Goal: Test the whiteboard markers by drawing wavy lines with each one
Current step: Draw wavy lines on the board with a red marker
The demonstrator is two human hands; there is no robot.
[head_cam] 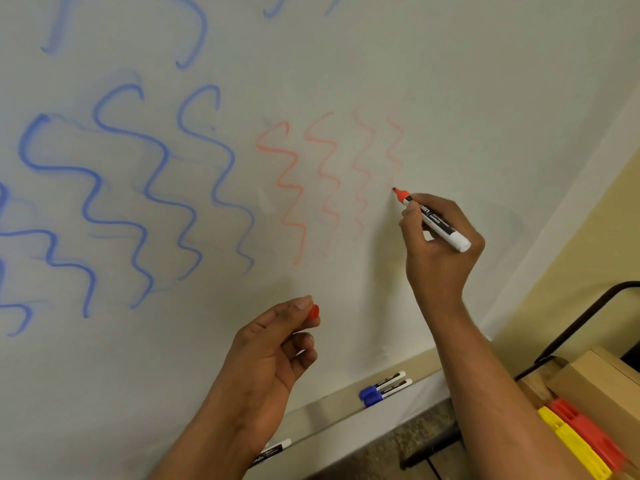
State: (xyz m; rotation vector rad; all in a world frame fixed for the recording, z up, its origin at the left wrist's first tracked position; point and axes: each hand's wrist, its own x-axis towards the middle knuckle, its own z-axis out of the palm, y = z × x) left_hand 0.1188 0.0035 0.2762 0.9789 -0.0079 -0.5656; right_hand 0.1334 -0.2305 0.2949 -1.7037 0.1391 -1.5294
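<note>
My right hand [440, 251] grips a red whiteboard marker [433, 220], its tip touching the whiteboard [467, 81] at the lower end of a faint red wavy line [394, 147]. Three more red wavy lines [325, 181] run to its left, fading toward the right. Several blue wavy lines [145, 188] fill the left of the board. My left hand [273, 351] is lower down and pinches the red cap [314, 312] between thumb and finger. Two blue-capped markers [384, 389] lie on the board's ledge.
Another marker [273, 450] lies on the ledge [329, 420], partly hidden by my left forearm. At the lower right stand cardboard boxes [599, 386] with yellow and red plastic pieces [581, 441]. A dark curved bar [588, 313] rises by the yellow wall.
</note>
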